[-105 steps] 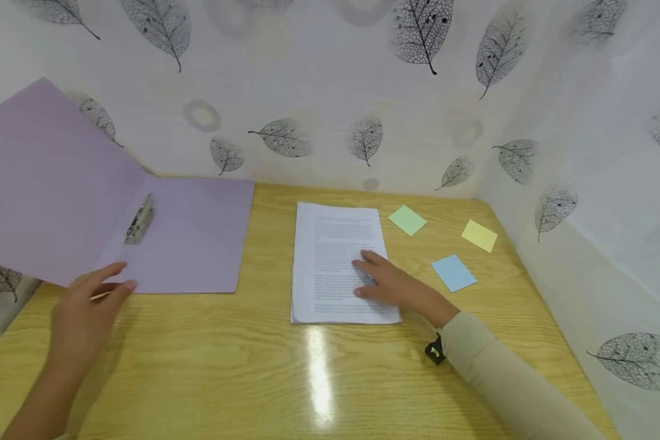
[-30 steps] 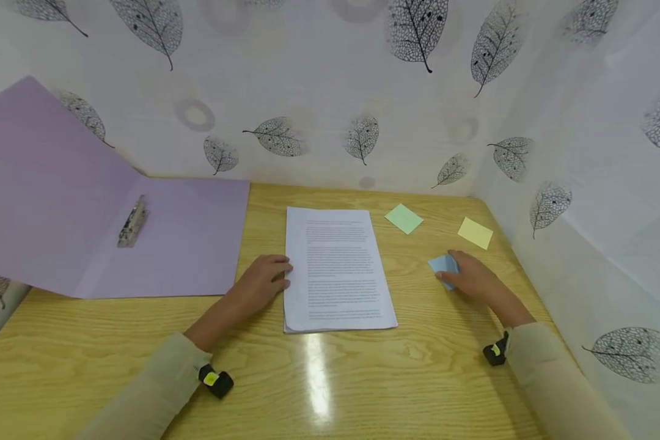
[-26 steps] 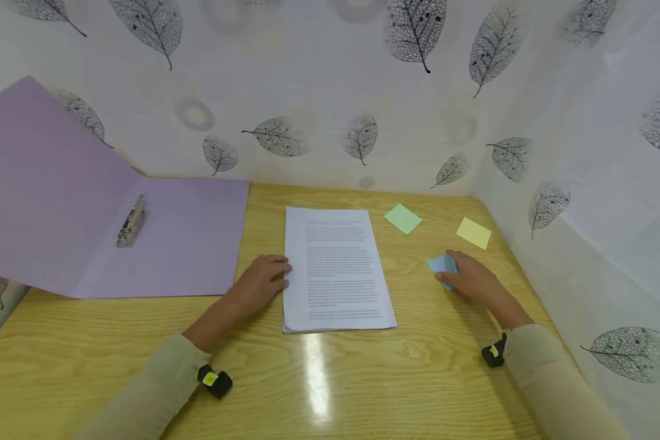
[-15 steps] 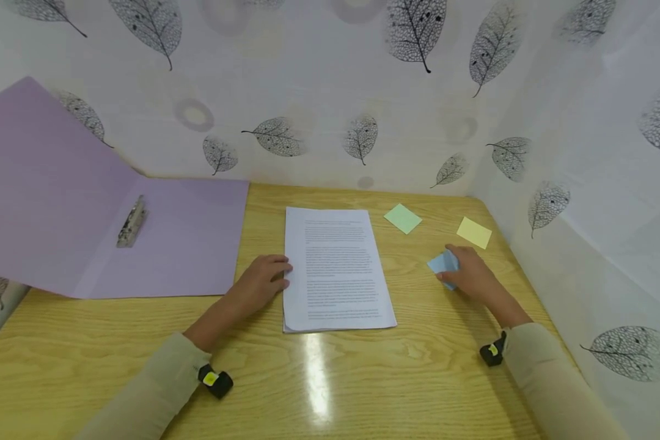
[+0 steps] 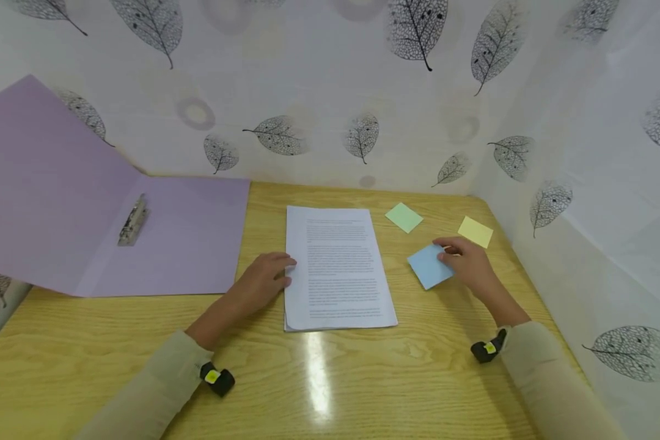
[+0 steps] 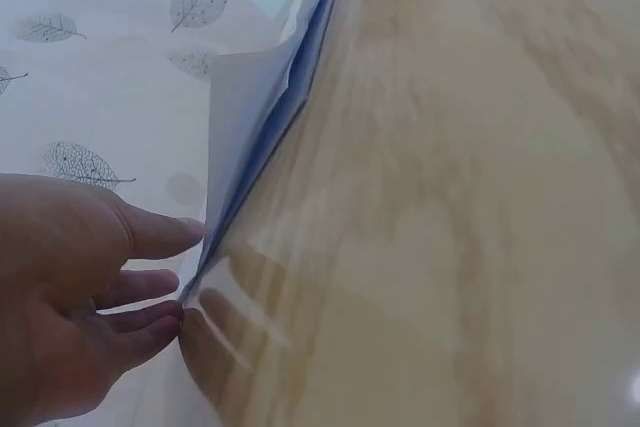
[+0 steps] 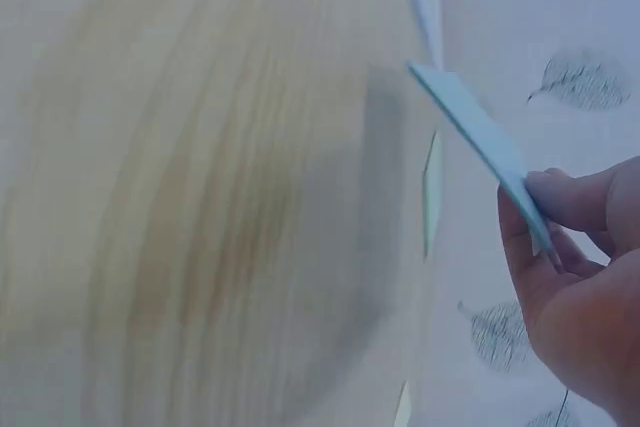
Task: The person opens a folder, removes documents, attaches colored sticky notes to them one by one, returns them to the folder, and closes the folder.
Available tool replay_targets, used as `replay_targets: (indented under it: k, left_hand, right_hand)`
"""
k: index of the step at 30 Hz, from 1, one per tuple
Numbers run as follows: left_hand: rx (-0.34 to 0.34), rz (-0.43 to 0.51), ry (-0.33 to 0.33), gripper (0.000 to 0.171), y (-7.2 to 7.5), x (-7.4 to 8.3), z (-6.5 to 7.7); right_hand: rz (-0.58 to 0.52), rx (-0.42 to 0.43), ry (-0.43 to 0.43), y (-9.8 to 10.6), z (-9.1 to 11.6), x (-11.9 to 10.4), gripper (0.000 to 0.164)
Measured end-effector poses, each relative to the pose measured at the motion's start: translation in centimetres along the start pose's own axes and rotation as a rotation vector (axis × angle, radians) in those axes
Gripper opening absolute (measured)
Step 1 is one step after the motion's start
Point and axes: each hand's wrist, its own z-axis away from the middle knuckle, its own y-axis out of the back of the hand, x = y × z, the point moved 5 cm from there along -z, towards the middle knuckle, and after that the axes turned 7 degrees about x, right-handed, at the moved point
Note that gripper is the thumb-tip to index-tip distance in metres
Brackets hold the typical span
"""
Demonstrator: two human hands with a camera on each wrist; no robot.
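Note:
My right hand [image 5: 470, 266] pinches a square blue sticky note [image 5: 429, 267] by its right side, between thumb and fingertips. In the right wrist view, the sticky note [image 7: 475, 132] is lifted off the table and tilted. Left of it lies a stack of printed paper [image 5: 338, 269]. My left hand [image 5: 261, 281] rests at the stack's left edge. The left wrist view shows the left hand's fingertips [image 6: 165, 329] touching the edge of the stack [image 6: 250, 137], with its layered sheets slightly parted.
An open purple folder [image 5: 192, 238] with a metal clip [image 5: 134, 221] lies at the left, its cover leaning up. A green sticky note [image 5: 404, 217] and a yellow one [image 5: 475, 232] lie at the back right. A leaf-patterned curtain [image 5: 319, 79] borders the wooden table [image 5: 253, 379].
Earlier my left hand left the folder for the paper stack, and my right hand moved from the stack to the blue sticky note. Now the note is raised and shifted left, showing flat.

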Motion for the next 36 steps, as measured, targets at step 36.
replay_targets:
  k: [36]
  left_hand:
    - [0.177,0.905,0.257,0.057,1.6,4.9,-3.9]
  right_hand:
    - [-0.115,-0.091,0.605,-10.1,2.2,-16.0,0.082]
